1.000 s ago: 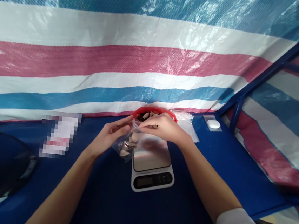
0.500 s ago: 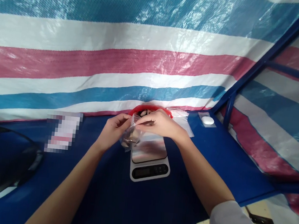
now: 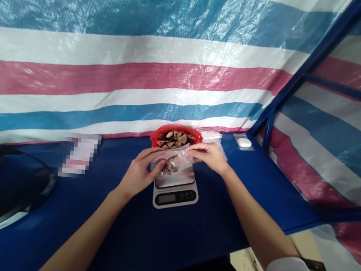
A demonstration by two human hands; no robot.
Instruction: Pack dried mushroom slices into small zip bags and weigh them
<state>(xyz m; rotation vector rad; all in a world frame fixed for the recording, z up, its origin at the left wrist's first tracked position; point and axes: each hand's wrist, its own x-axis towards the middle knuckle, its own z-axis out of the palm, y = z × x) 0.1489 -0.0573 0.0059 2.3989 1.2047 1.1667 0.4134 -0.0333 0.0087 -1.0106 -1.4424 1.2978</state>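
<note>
A clear plastic bag (image 3: 174, 162) with a few brownish pieces inside is held level over the steel plate of a white kitchen scale (image 3: 176, 182). My left hand (image 3: 142, 169) is closed around the bag's left, filled end, thumb on the near side. At the opposite end, my right hand (image 3: 209, 155) pinches the bag's edge between thumb and fingers. Just behind the bag stands a red basket (image 3: 154, 138) heaped with dried brown and tan pieces, perhaps dried slices. Whether the bag touches the scale plate I cannot tell.
More clear plastic bags (image 3: 220, 146) lie right of the basket. A white rounded object (image 3: 244, 142) rests on a small clear bag farther right. A blurred-out paper (image 3: 79, 155) and a large black object (image 3: 5, 191) are on the left. A striped tarp (image 3: 125, 79) hangs behind the blue table (image 3: 223, 216).
The bag has turned from hanging upright to lying flat over the scale. My right hand has moved right, away from the left, uncovering the basket. The view has shifted slightly.
</note>
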